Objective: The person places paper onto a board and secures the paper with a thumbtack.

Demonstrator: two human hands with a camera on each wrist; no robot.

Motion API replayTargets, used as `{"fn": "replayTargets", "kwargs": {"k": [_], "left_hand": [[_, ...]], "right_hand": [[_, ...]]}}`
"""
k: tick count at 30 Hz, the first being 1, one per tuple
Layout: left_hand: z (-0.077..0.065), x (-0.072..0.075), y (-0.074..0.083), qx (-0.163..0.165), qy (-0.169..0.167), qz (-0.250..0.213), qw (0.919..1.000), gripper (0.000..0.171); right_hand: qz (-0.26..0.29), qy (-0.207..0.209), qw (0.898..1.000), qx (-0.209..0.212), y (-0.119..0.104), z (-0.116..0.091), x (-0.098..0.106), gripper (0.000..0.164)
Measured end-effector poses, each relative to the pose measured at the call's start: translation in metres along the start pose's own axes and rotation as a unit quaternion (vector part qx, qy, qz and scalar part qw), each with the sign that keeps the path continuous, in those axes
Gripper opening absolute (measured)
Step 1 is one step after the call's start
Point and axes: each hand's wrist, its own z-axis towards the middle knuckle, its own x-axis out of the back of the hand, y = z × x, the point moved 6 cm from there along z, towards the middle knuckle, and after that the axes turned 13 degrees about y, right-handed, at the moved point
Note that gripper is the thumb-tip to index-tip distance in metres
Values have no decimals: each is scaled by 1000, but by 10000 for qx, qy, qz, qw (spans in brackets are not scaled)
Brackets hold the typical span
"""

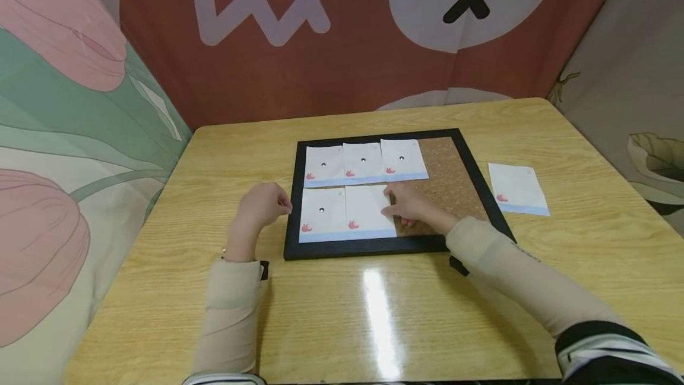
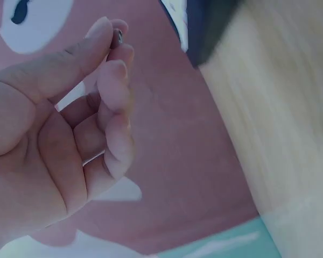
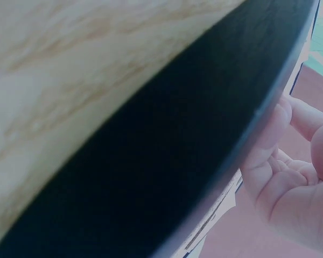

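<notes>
In the left wrist view a small metal thumbtack [image 2: 117, 37] is pinched between thumb and index finger of my left hand [image 2: 70, 102]. That left hand [image 1: 262, 204] hovers just off the left edge of a black-framed corkboard [image 1: 454, 186]. My right hand [image 1: 414, 204] holds the right edge of a white paper sheet [image 1: 369, 212] with a blue bottom strip, in the lower row; no tack shows on it. Left of it lies a matching sheet [image 1: 322, 218] with one silver tack. Along the top, three overlapping sheets [image 1: 363, 165] each bear one tack.
One loose matching sheet [image 1: 518, 189] lies on the wooden table [image 1: 331, 314] to the right of the board. Bare cork shows on the board's right side. Behind the table hangs a red patterned cloth [image 1: 342, 64].
</notes>
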Motion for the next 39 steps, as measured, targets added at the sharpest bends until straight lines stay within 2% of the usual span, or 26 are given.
{"fn": "replayTargets", "kwargs": {"k": [3,9,23,26,30,35,39], "left_hand": [[4,-3,16,-185,42,-75,9998,6],[10,-10,39,-452,-90,-89,9989,5],[33,-31,74,-957,-630,12,9934,5],[40,-37,79,-915,-764,-143,9928,6],[49,-47,87,-793,-994,-692,9895,6],[59,-60,97,-583,-1309,-1491,9784,4],[65,-71,97,-101,-1624,-1925,9677,5]], "right_hand": [[-33,21,10000,0,0,0,0,47],[-86,29,10000,-34,0,0,0,46],[-23,96,10000,-18,-2,0,0,47],[-22,112,9999,-27,-1,0,0,47],[-41,112,9999,-11,-2,0,0,46],[-70,123,9999,-23,-2,1,0,45],[-164,105,9998,-76,-2,1,0,46]]}}
